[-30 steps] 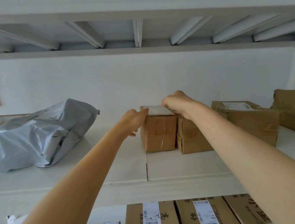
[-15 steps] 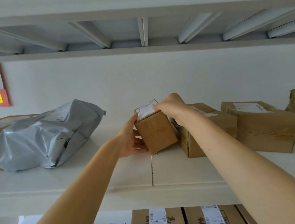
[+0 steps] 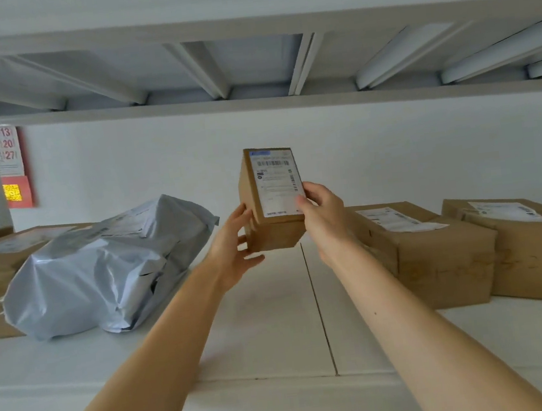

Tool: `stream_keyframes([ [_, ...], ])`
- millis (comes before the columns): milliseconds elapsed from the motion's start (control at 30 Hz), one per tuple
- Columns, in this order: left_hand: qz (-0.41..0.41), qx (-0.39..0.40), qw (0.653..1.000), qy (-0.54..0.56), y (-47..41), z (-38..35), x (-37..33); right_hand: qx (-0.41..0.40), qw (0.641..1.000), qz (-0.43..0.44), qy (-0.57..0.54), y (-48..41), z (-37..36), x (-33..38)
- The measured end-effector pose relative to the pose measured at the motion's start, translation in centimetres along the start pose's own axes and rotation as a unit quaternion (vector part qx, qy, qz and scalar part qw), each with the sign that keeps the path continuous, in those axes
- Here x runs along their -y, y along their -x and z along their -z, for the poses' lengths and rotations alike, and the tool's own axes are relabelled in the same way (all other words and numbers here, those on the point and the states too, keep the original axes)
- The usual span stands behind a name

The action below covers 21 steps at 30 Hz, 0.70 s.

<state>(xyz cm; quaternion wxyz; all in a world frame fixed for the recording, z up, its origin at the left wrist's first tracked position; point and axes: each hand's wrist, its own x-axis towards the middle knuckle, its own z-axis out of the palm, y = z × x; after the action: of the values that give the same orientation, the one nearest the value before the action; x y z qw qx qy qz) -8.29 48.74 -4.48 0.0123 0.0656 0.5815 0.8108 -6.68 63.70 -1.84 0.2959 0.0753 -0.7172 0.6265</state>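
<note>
Small box [image 3: 273,218] held clear above shelf [image 3: 276,323], both hands [image 3: 230,247] [image 3: 323,214] gripping.

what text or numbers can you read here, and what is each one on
"13", "20", "27": red digits on the wall calendar.
The red banner under it: yellow characters, too blurred to read.
The shipping label on the small box: barcode and print, too small to read.
Labels on the grey bag and cardboard boxes: too small to read.
</note>
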Motion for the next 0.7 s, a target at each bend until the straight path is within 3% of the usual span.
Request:
stream_keyframes([
  [100,-0.064,-0.014,0.998,-0.008,-0.2,0.5,0.7,-0.01,1.0,-0.004,-0.004,0.1,-0.5,-1.6],
  [333,-0.14,-0.1,0.984,-0.049,-0.3,0.7,1.1,0.078,0.996,-0.037,-0.005,0.3,-1.1,-1.9],
  [500,-0.119,-0.13,0.984,-0.012,-0.1,1.0,0.9,0.069,0.992,-0.091,-0.057,0.0,-0.8,-2.5],
  [700,-0.009,-0.075,0.997,-0.011,0.3,1.3,1.3,0.106,0.975,-0.158,-0.112,0.6,0.1,-2.4],
])
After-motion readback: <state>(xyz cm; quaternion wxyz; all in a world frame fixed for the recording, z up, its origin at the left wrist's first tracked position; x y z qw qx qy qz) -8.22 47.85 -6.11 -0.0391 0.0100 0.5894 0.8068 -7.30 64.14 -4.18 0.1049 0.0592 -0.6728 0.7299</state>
